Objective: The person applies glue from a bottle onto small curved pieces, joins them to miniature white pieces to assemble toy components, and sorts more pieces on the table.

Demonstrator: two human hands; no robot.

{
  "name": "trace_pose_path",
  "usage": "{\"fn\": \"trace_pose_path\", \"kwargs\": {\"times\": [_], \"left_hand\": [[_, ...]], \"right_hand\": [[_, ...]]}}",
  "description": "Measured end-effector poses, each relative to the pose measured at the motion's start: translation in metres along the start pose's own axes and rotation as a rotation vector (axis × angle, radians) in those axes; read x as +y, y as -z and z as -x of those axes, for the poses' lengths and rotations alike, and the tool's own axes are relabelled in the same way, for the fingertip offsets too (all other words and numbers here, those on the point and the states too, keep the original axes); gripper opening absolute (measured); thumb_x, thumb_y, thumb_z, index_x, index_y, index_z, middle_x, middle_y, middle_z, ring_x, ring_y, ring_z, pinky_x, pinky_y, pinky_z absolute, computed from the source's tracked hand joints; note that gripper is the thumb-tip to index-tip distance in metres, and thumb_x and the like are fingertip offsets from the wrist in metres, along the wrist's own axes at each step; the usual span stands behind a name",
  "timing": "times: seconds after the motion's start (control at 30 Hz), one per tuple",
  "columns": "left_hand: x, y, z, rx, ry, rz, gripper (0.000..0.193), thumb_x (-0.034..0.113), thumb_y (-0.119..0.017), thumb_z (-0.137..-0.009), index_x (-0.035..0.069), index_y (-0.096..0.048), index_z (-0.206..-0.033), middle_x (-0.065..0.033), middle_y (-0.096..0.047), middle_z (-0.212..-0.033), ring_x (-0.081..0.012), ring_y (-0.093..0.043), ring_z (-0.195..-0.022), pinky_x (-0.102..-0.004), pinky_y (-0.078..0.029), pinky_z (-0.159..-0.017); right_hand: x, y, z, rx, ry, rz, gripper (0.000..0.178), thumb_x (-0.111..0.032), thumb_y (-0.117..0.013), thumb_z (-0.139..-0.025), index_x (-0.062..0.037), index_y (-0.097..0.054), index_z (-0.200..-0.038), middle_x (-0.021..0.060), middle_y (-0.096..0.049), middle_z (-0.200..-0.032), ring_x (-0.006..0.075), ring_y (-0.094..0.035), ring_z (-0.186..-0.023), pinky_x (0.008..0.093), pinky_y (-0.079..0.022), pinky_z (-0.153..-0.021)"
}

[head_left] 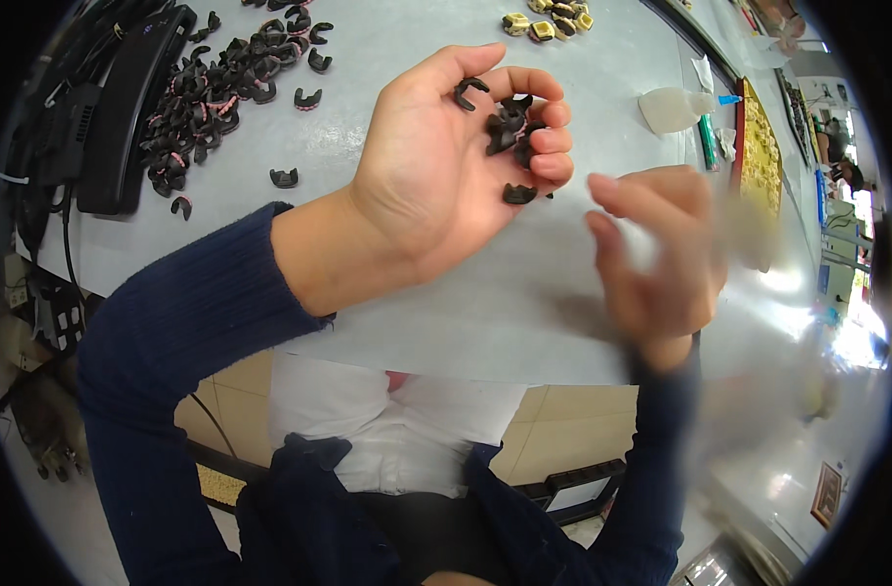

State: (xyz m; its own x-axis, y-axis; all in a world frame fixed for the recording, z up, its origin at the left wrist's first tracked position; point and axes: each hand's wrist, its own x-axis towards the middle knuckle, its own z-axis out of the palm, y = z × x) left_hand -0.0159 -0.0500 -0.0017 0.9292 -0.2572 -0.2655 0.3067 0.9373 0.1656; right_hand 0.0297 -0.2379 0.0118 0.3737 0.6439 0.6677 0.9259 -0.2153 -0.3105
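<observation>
My left hand (422, 166) is turned palm up and loosely cupped over the table. Several small black horseshoe-shaped pieces (509, 125) lie in it, bunched against the curled fingers, one near the thumb and one by the little finger. To its right is my right hand (666, 249), smeared by motion. Its thumb and forefinger tips are a little apart, with nothing visible between them; the other fingers curl in. A heap of similar black pieces (204, 109), some with pink edges, spreads over the table's far left. One loose black piece (284, 178) lies near my left wrist.
A long black device (131, 117) stands beside the heap, with cables at the left edge. Several cream-and-black pieces (544, 29) lie at the far side. On the right are a clear squeeze bottle (673, 109) with a blue tip and a yellow tray (759, 151) of small pieces.
</observation>
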Motion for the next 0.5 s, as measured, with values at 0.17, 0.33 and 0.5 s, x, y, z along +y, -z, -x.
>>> {"fn": "trace_pose_path", "kwargs": {"times": [0.17,0.33,0.5], "left_hand": [[0.003,0.019,-0.003,-0.163,0.067,0.008,0.043,0.034,-0.046,-0.101,-0.004,-0.053,-0.12,-0.0141,-0.055,-0.112,-0.0216,-0.054,-0.1,-0.0343,-0.047,-0.093],[-0.001,0.013,-0.004,-0.077,0.045,-0.074,0.054,0.038,-0.044,-0.102,-0.006,-0.048,-0.133,-0.019,-0.056,-0.126,-0.0254,-0.054,-0.12,-0.0374,-0.043,-0.106],[0.006,0.013,-0.005,-0.187,0.077,0.069,0.056,0.034,-0.042,-0.103,-0.011,-0.042,-0.136,-0.0229,-0.053,-0.131,-0.0279,-0.051,-0.126,-0.0383,-0.039,-0.112]], "right_hand": [[-0.005,-0.014,-0.002,-0.12,0.035,-0.079,0.045,0.001,-0.085,-0.062,-0.0039,-0.071,-0.104,0.0087,-0.064,-0.09,0.0241,-0.061,-0.078,0.0329,-0.051,-0.067],[0.003,-0.015,0.004,-0.151,0.029,-0.142,0.044,0.009,-0.082,-0.065,-0.003,-0.069,-0.105,0.0098,-0.066,-0.092,0.0237,-0.063,-0.08,0.0325,-0.052,-0.07],[0.002,-0.012,-0.001,-0.074,-0.013,-0.171,0.035,0.009,-0.074,-0.06,-0.0019,-0.07,-0.093,0.0097,-0.062,-0.086,0.0232,-0.063,-0.073,0.0318,-0.052,-0.065]]}}
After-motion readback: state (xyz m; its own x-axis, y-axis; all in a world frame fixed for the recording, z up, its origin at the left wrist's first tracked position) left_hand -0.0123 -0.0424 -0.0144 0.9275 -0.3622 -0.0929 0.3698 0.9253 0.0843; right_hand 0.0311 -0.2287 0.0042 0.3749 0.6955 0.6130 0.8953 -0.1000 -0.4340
